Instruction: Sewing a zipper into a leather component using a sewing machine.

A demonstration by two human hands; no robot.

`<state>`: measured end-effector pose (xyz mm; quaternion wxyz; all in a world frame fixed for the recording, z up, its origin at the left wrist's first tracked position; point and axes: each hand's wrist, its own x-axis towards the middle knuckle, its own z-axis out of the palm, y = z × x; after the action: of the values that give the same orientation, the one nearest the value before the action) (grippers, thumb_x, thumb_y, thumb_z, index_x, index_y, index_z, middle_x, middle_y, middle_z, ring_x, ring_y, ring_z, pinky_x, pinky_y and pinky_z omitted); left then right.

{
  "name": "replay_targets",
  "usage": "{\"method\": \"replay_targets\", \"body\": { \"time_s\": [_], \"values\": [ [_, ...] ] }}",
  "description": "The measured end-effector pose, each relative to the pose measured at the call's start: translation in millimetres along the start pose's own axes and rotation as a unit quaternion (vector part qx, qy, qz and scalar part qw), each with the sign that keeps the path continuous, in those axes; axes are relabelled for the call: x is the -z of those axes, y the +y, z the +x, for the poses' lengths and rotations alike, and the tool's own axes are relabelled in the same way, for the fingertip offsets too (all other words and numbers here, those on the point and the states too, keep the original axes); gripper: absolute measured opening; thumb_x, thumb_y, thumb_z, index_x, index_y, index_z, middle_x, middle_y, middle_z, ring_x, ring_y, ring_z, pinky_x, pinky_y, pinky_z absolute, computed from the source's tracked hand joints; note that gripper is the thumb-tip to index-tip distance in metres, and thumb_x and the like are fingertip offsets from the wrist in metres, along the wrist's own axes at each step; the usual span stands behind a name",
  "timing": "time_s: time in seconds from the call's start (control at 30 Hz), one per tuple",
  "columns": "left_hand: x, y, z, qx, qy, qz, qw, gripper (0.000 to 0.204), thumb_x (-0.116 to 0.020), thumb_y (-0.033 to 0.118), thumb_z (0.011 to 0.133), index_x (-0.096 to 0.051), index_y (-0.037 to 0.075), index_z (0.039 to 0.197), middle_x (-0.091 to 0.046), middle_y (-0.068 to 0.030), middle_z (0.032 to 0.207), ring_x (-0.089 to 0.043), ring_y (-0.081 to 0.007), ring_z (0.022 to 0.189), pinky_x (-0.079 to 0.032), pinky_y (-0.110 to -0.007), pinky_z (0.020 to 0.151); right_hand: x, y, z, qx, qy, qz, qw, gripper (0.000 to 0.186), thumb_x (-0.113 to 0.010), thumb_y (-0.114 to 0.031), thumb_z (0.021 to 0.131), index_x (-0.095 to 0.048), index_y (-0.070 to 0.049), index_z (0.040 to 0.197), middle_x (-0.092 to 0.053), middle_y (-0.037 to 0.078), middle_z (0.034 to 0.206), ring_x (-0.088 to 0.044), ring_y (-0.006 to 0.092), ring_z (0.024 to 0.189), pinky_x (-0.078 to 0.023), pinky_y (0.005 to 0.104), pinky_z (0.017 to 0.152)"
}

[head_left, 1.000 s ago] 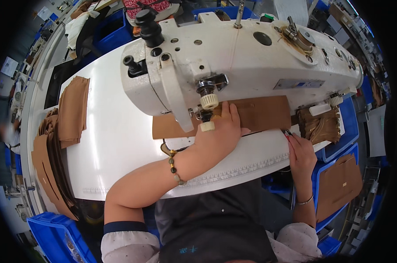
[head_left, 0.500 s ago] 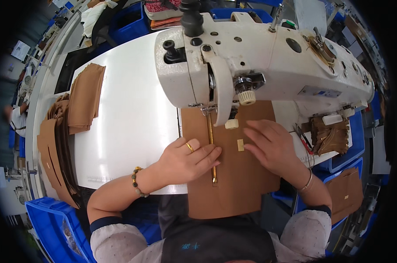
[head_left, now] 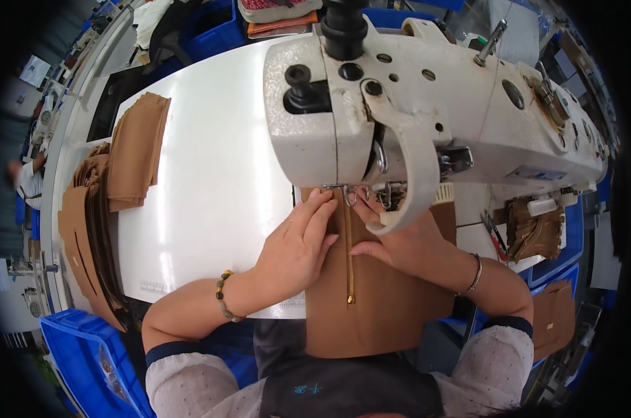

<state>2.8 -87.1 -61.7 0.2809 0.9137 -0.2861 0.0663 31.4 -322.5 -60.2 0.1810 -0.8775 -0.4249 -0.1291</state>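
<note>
A brown fabric or leather panel [head_left: 378, 324] lies under the head of a white sewing machine [head_left: 308, 139]. Down the panel runs a gold-toothed zipper [head_left: 351, 268], its slider at the near end. My left hand [head_left: 294, 244] rests on the panel's left edge, fingers stretched flat toward the presser foot [head_left: 350, 197]. On the other side of the zipper, my right hand [head_left: 416, 240] presses on the panel, thumb spread out beside the zipper. Its fingertips reach close to the presser foot, partly hidden by the machine's white guard [head_left: 416, 167].
Brown panels are stacked [head_left: 138, 150] on the white table's left, with more draped [head_left: 86, 244] over its edge. At right lie red-handled snips [head_left: 495, 237] and a bundle of brown pieces [head_left: 535, 230]. A blue crate [head_left: 86, 348] stands lower left; another person sits far left.
Both hands have moved away from me, up to the presser foot. My right hand has shifted left toward the zipper, and my left fingers have straightened. The machine appears larger and slightly further right.
</note>
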Motion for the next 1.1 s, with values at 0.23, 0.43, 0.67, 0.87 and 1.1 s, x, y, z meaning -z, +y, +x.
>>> {"method": "replay_targets", "body": {
  "time_s": [0.23, 0.43, 0.67, 0.87, 1.1],
  "values": [
    [5, 5, 2, -0.029, -0.065, 0.134, 0.988, 0.06, -0.071, 0.036, 0.09, -0.06, -0.003, 0.134, -0.055, -0.0194, 0.145, -0.054, -0.0351, 0.134, -0.046, -0.046, 0.108, -1, -2, 0, 0.009, 0.016, -0.024, 1.0, 0.056, -0.079, -0.047, 0.073, -0.071, 0.001, 0.102, -0.062, 0.016, 0.097, -0.059, 0.037, 0.111, -0.046, 0.0482, 0.105],
    [9, 3, 4, -0.051, -0.071, 0.167, 0.982, 0.062, -0.07, 0.042, 0.089, -0.061, 0.0, 0.134, -0.056, -0.016, 0.146, -0.054, -0.0323, 0.133, -0.043, -0.047, 0.11, -3, -1, -2, 0.002, 0.004, 0.0, 1.0, 0.058, -0.079, -0.046, 0.073, -0.07, 0.001, 0.105, -0.062, 0.017, 0.098, -0.058, 0.0375, 0.112, -0.046, 0.0479, 0.104],
    [11, -1, 7, -0.032, -0.065, 0.077, 0.994, 0.063, -0.074, 0.037, 0.087, -0.06, -0.003, 0.134, -0.056, -0.0158, 0.145, -0.054, -0.0323, 0.133, -0.045, -0.043, 0.11, -8, -3, -2, -0.003, -0.009, 0.014, 1.0, 0.062, -0.077, -0.048, 0.075, -0.069, 0.001, 0.113, -0.062, 0.017, 0.1, -0.058, 0.038, 0.114, -0.046, 0.048, 0.104],
    [10, -3, 7, -0.047, -0.059, 0.114, 0.991, 0.066, -0.073, 0.038, 0.086, -0.058, -0.003, 0.136, -0.056, -0.0158, 0.145, -0.055, -0.0321, 0.132, -0.046, -0.041, 0.111, -4, -6, 5, -0.019, -0.013, 0.011, 1.0, 0.064, -0.077, -0.048, 0.077, -0.069, 0.001, 0.116, -0.063, 0.021, 0.109, -0.058, 0.0392, 0.117, -0.047, 0.0478, 0.105],
    [10, -7, 7, -0.075, -0.048, 0.156, 0.984, 0.068, -0.067, 0.047, 0.088, -0.059, 0.001, 0.137, -0.055, -0.0116, 0.148, -0.055, -0.0287, 0.132, -0.046, -0.042, 0.109, 79, 7, -50, -0.067, -0.047, -0.064, 0.995, 0.043, -0.08, -0.031, 0.081, -0.071, -0.001, 0.11, -0.07, 0.014, 0.105, -0.068, 0.0312, 0.094, -0.056, 0.0414, 0.085]
  ]
}}
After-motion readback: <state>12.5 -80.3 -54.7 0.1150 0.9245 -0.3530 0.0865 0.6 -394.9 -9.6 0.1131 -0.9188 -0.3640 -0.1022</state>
